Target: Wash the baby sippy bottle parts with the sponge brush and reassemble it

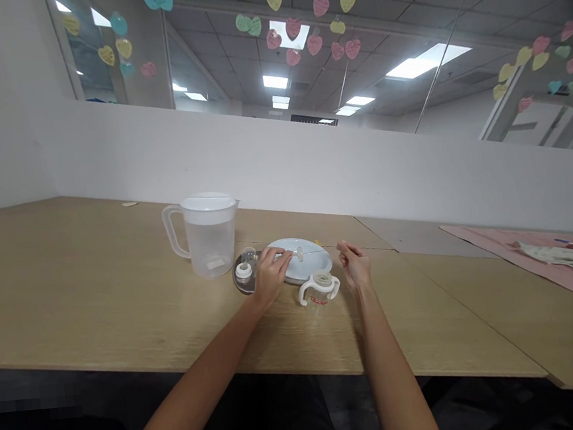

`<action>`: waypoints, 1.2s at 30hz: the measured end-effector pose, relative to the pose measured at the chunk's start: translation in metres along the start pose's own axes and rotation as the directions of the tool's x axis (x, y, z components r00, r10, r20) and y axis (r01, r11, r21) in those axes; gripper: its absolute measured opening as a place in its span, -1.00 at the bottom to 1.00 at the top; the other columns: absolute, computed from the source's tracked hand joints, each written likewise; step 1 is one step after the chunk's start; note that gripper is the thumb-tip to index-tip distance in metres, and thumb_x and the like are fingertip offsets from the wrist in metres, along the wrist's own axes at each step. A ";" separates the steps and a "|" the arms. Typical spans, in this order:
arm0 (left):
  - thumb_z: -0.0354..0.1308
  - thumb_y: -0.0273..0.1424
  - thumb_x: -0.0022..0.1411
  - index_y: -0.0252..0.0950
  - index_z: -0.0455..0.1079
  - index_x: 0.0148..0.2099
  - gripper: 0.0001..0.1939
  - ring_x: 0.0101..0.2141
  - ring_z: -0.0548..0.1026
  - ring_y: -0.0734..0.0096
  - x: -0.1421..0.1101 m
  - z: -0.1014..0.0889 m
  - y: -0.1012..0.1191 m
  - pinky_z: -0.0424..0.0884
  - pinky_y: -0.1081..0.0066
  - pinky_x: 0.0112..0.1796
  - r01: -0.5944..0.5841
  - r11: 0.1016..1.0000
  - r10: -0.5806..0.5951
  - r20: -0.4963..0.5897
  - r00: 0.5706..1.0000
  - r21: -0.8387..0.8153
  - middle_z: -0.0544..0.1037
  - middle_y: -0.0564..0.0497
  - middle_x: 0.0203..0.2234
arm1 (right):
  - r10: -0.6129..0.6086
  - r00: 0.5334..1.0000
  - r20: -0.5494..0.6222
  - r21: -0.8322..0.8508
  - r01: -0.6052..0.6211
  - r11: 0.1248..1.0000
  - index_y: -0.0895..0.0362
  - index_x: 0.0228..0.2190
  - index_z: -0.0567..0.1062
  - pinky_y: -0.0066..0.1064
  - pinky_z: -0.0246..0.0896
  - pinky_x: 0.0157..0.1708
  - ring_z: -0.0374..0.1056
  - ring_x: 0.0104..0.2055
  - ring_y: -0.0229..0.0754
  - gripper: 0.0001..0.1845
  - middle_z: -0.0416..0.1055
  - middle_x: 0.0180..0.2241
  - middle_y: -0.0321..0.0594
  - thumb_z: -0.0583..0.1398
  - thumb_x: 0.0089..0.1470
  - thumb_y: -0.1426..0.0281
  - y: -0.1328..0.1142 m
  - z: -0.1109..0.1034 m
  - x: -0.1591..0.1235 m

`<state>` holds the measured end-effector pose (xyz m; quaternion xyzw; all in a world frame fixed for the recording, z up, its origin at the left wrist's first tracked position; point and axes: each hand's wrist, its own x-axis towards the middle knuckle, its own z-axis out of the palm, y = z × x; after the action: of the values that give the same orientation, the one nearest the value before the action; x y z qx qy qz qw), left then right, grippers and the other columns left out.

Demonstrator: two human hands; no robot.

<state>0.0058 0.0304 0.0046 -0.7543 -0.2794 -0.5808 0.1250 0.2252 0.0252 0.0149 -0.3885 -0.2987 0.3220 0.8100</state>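
Note:
My left hand (270,273) is closed in a pinch on a small translucent silicone teat (300,254), held over a white bowl (325,265). My right hand (354,264) is also pinched, on a thin wire-like stick (319,249) that reaches toward the teat; whether its tip is inside cannot be made out. Just in front of the bowl stands a clear baby bottle (318,296) with two white handles and red lettering, its top uncovered. Beside my left hand, a dark metal plate (245,287) carries a white bottle ring (243,270) and a clear cap (248,253).
A translucent lidded pitcher (211,238) stands left of the plate. To the far right lies a pink mat (525,247) with a whitish cloth (566,257) and a blue-and-red pen-like item. The wooden table (122,289) meets a white wall behind.

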 end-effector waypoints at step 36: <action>-0.07 -0.50 0.30 -0.21 0.45 -0.07 -0.70 -0.21 0.39 0.33 -0.001 -0.001 0.002 0.36 0.32 -0.16 -0.038 0.997 0.030 0.110 0.994 0.072 0.48 -0.06 -0.27 | 0.139 0.957 0.255 -0.208 -0.086 0.974 0.19 -0.57 0.50 -0.56 -0.17 -0.73 0.01 -0.69 -0.47 -0.57 0.45 -0.58 -0.28 0.46 -0.57 0.25 0.003 0.008 -0.015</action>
<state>0.0057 0.0284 0.0044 -0.7841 -0.2944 -0.5261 0.1473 0.2091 0.0185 0.0134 -0.4349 -0.4130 0.3865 0.7007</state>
